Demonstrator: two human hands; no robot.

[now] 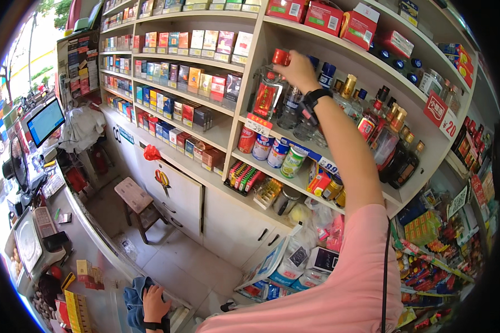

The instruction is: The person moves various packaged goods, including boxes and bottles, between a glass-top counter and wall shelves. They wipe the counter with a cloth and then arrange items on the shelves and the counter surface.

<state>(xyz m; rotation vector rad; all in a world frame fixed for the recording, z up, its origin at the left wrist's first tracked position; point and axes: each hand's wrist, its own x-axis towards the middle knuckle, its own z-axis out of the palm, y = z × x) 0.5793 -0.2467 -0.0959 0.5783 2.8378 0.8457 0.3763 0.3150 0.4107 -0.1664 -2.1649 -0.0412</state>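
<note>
My right hand [298, 71] reaches up to a shelf, its fingers around the red cap [281, 57] of a clear glass bottle [267, 98] with a red label. That bottle stands at the shelf's left end, beside other clear liquor bottles [291, 106] partly hidden by my wrist and forearm. Low on the left, my left hand [156, 301] lies over a bunched blue cloth [134, 301] at the edge of the glass-topped counter [108, 249]. Its fingertips press into the cloth's folds.
Cigarette packs [202, 83] fill the shelves to the left. Cans [278, 152] stand under the bottles. A wooden stool [134, 192] is on the tiled floor between cabinet and counter. A scale [29, 241] and a monitor [46, 123] occupy the counter. Snack racks [429, 258] stand at right.
</note>
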